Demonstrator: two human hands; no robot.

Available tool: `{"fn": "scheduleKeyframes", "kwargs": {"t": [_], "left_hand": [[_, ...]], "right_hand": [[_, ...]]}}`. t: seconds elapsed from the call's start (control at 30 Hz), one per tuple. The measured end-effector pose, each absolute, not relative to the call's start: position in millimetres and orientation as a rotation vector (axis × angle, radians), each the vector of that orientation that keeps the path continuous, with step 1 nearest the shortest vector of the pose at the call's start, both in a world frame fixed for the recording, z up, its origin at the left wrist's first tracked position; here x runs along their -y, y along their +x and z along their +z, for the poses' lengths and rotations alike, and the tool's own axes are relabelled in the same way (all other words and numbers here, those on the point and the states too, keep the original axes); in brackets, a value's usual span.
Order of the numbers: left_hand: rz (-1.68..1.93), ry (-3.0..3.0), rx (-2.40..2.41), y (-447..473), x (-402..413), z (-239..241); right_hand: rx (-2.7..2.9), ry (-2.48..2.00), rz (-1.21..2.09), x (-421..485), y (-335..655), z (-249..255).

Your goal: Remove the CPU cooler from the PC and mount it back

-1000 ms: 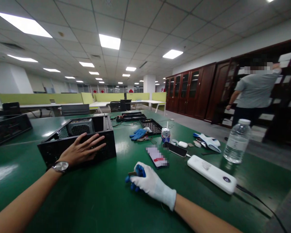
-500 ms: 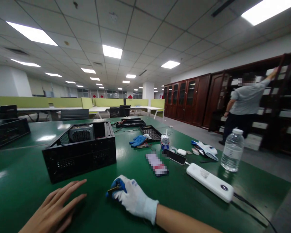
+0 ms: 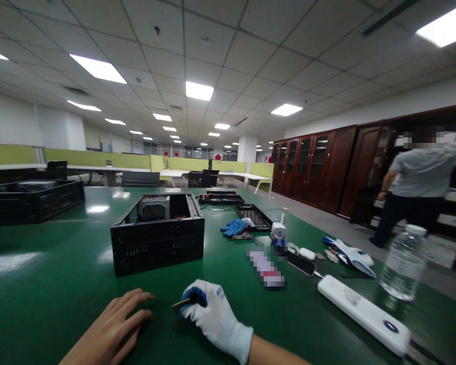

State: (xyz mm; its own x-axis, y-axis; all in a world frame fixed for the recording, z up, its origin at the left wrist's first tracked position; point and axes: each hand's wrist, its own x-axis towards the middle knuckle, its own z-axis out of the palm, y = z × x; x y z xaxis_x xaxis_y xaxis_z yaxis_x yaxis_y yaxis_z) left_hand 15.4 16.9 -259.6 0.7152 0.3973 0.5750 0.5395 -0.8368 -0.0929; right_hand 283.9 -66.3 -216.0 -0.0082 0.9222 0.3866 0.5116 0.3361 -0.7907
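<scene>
My left hand [image 3: 117, 324] is bare and rests low over the green table [image 3: 76, 289], fingers stretched out and holding nothing. In a white glove with blue fingertips, my right hand [image 3: 216, 317] pinches a small, thin, gold-coloured piece [image 3: 181, 303]. One end of the piece sticks out toward the left hand; the rest is hidden in the glove. Just beyond both hands stands a black computer case [image 3: 157, 247], open on top, with a grey power supply [image 3: 155, 208] inside.
A phone [image 3: 301, 262], a white power bank [image 3: 363, 314], a water bottle [image 3: 404, 263] and a drink carton [image 3: 278, 233] stand or lie to the right. Behind them are a blue glove [image 3: 234, 227] and black panels [image 3: 254, 217]. Another case [image 3: 34, 200] sits left. A person [image 3: 418, 187] reaches into shelves.
The view has turned left, so the table's things appear further right. My right hand keeps its pinch on the gold-coloured piece, which shows a little more clearly. My left hand stays open.
</scene>
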Motion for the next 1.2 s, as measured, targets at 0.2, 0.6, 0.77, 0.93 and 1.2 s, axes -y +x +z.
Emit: {"fn": "scheduleKeyframes", "kwargs": {"t": [0.2,0.6,0.77,0.93,1.2], "left_hand": [[-0.749,-2.687,0.784,11.9,-19.1,-271.0],[-0.62,-2.73,0.588,6.1,-32.5,-267.1],[-0.647,-2.718,0.615,8.1,-32.4,-263.4],[-0.717,-2.78,0.683,14.5,-23.5,-260.4],[-0.711,-2.825,0.693,14.5,-25.9,-262.4]], "right_hand": [[2.007,-1.58,0.37,63.7,283.9,-220.0],[1.807,-1.501,0.265,69.8,285.6,-225.4],[1.827,-1.415,0.303,73.7,284.9,-224.2],[1.806,-1.434,0.321,74.2,286.6,-219.7],[2.033,-1.659,0.349,70.7,284.0,-220.9]]}}
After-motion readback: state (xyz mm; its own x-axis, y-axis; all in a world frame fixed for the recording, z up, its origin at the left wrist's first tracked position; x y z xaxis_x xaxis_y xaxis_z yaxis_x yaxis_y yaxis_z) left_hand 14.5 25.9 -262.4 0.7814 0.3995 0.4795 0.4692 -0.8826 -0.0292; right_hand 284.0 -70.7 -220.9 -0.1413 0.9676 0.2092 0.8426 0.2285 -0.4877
